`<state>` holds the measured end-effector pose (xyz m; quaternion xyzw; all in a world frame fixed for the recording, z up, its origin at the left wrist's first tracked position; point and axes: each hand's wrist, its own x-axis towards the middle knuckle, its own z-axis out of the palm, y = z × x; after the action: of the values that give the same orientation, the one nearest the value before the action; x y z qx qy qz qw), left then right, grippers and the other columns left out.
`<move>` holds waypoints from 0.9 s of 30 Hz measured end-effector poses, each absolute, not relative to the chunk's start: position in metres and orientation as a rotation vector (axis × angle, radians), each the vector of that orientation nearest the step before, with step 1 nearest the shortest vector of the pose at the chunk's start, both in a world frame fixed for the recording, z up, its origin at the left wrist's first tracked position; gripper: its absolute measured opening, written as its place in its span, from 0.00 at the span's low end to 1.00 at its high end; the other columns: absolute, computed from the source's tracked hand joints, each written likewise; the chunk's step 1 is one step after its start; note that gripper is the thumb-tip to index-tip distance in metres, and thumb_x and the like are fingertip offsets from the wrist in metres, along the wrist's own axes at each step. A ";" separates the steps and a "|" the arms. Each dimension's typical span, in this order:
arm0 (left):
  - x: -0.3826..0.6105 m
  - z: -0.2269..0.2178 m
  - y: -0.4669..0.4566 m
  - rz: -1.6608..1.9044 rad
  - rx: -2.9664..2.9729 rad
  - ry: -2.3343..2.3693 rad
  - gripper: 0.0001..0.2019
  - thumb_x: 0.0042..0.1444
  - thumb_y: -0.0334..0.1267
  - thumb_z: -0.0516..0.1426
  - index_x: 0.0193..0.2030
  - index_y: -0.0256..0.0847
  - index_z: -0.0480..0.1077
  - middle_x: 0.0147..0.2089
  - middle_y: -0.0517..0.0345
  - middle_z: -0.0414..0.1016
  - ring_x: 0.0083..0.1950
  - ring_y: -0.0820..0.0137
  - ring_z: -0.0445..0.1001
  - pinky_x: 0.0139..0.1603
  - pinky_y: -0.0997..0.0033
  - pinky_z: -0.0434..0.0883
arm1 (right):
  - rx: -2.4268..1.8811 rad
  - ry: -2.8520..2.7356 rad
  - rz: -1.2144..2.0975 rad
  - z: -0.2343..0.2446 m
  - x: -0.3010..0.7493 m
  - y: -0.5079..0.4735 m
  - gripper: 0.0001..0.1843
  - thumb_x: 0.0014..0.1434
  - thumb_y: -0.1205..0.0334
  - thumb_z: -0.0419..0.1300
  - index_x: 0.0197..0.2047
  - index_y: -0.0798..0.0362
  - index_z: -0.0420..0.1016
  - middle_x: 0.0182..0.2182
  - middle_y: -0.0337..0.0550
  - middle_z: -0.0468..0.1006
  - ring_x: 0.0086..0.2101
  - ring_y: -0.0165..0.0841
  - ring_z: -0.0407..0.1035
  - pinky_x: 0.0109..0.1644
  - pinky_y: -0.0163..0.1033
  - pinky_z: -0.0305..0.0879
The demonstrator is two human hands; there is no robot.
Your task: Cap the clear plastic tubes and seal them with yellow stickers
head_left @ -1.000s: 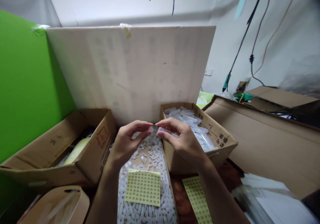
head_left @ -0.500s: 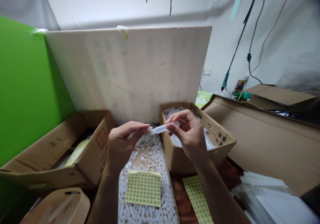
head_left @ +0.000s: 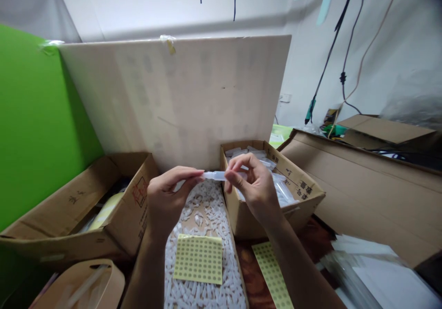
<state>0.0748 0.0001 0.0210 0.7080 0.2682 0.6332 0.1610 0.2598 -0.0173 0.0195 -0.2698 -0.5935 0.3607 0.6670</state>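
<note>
My left hand and my right hand meet at chest height, each pinching one end of a small clear plastic tube held level between them. Under the hands lies an open box of several small white plastic pieces, with a yellow-green sticker sheet lying on top of them. To the right of the tube stands a small cardboard box filled with clear tubes in bags.
A tall cardboard sheet stands upright behind the boxes, beside a green wall. Another open carton is at left, a large flat carton at right. A second sticker sheet lies by my right forearm. Cables hang at upper right.
The hands drew slightly apart, the right hand sliding along the tube so the tube now shows level between the fingertips. The view shifted a little.
</note>
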 end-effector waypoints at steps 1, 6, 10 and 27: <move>0.077 0.021 0.000 1.793 2.028 0.755 0.05 0.57 0.29 0.66 0.37 0.43 0.83 0.35 0.61 0.83 0.35 0.74 0.80 0.39 0.78 0.77 | -0.626 -1.374 0.838 0.019 0.258 -0.019 0.17 0.57 0.53 0.72 0.37 0.51 0.68 0.35 0.36 0.73 0.26 0.26 0.71 0.30 0.33 0.69; 0.088 0.022 -0.005 1.763 1.964 0.712 0.06 0.58 0.27 0.65 0.36 0.43 0.82 0.34 0.60 0.83 0.34 0.73 0.80 0.38 0.78 0.77 | -0.642 -1.431 0.753 0.018 0.250 -0.025 0.18 0.59 0.50 0.69 0.31 0.51 0.67 0.32 0.38 0.71 0.31 0.29 0.69 0.32 0.34 0.67; 0.090 0.027 -0.011 1.756 2.024 0.691 0.09 0.58 0.24 0.64 0.35 0.43 0.82 0.34 0.62 0.83 0.34 0.75 0.80 0.38 0.79 0.76 | -0.630 -1.455 0.658 0.019 0.249 -0.026 0.21 0.62 0.50 0.66 0.28 0.51 0.63 0.28 0.37 0.67 0.27 0.28 0.62 0.28 0.34 0.58; 0.072 -0.055 0.056 0.178 2.256 1.616 0.06 0.59 0.35 0.65 0.36 0.33 0.77 0.36 0.49 0.81 0.38 0.64 0.80 0.42 0.64 0.77 | -1.007 -1.698 0.325 0.024 0.283 -0.012 0.09 0.58 0.59 0.71 0.31 0.53 0.77 0.31 0.39 0.80 0.35 0.34 0.74 0.41 0.40 0.66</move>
<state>0.0719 0.0558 -0.0554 0.7980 0.5718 0.0629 0.1795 0.2832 -0.0120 0.0237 -0.4235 -0.7143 0.1368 0.5402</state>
